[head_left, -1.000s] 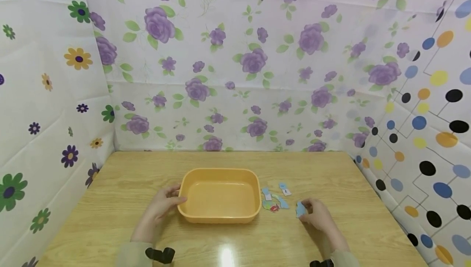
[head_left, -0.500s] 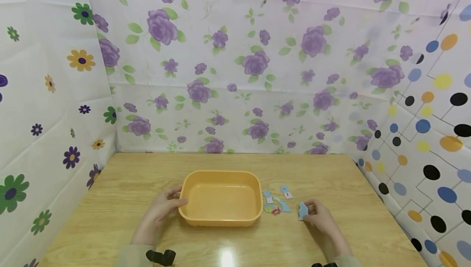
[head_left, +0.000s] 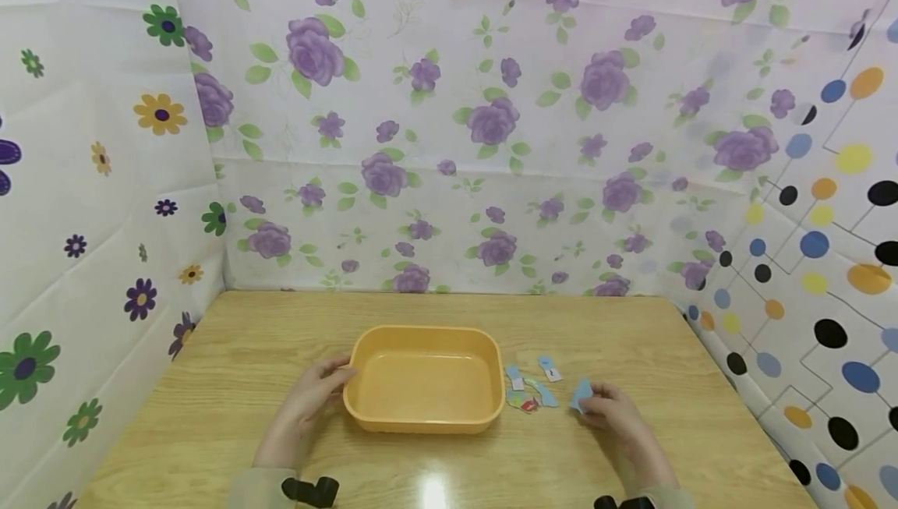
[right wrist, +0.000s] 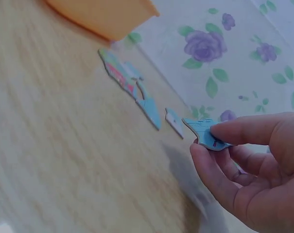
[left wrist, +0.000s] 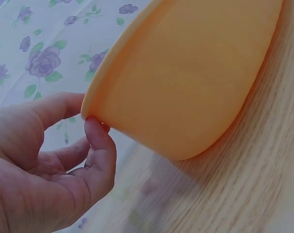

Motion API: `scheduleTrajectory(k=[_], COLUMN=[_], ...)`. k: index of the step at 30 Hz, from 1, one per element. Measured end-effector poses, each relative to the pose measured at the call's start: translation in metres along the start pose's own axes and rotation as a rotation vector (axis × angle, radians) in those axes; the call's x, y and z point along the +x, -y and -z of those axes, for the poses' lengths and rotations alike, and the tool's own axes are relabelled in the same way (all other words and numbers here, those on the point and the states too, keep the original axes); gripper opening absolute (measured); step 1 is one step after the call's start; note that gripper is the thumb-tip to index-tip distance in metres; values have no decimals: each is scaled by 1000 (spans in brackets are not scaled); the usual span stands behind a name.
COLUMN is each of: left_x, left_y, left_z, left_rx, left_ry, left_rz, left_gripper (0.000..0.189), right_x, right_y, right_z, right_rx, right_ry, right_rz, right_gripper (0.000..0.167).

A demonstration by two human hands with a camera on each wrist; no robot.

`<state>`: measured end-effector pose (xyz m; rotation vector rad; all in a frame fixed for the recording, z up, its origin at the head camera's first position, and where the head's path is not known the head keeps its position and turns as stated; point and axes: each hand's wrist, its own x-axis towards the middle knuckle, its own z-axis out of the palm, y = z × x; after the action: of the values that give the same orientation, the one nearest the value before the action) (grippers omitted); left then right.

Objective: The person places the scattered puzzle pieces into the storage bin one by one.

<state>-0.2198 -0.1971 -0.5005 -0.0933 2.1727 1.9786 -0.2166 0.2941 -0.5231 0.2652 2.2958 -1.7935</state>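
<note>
- A table with a light wood grain is shown, and a bright patch of light is reflected near its front edge.
- The far side is closed off by a white cloth on which purple roses and green leaves are printed.
- The left side is covered by a sheet patterned with green, purple and yellow flowers; the right side is covered by a sheet with black, blue, orange and yellow dots, joined in places by thin lines.
- A yellow-orange tub is set upright on the wood, slightly left of the middle.
- The tub's left rim is pinched by the left hand.
- A light blue piece is grasped between the thumb and fingers of the right hand; a small red mark is seen on its face in the right wrist view.
- The piece is held tilted at the fingertips, its far end left uncovered, to the right of the tub and well apart from it.
- Between tub and right hand, a small cluster of loose printed pieces is spread on the wood, near the held piece but not touched by it.
- Pale sleeves and black wrist bands are worn.
</note>
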Motion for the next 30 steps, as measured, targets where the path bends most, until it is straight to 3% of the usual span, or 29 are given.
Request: scheduleTrajectory(k=[7, 14, 23, 30], left_x=[2, 2, -1, -2], left_y=[0, 1, 2, 3], left_z=[-1, -1, 2, 1], left_rx=[-28, -56, -108, -123], left_ry=[-26, -43, -23, -28], left_rz=[13, 18, 3, 11], left_gripper=[51, 50, 52, 53], right_x=[10, 22, 39, 49], right_y=[20, 70, 136, 164], right_z=[-8, -36, -94, -151], right_rx=[44, 13, 43, 74], right_ry=[33, 72, 143, 201], right_rz=[20, 97, 134, 153], right_gripper=[58, 50, 49, 45])
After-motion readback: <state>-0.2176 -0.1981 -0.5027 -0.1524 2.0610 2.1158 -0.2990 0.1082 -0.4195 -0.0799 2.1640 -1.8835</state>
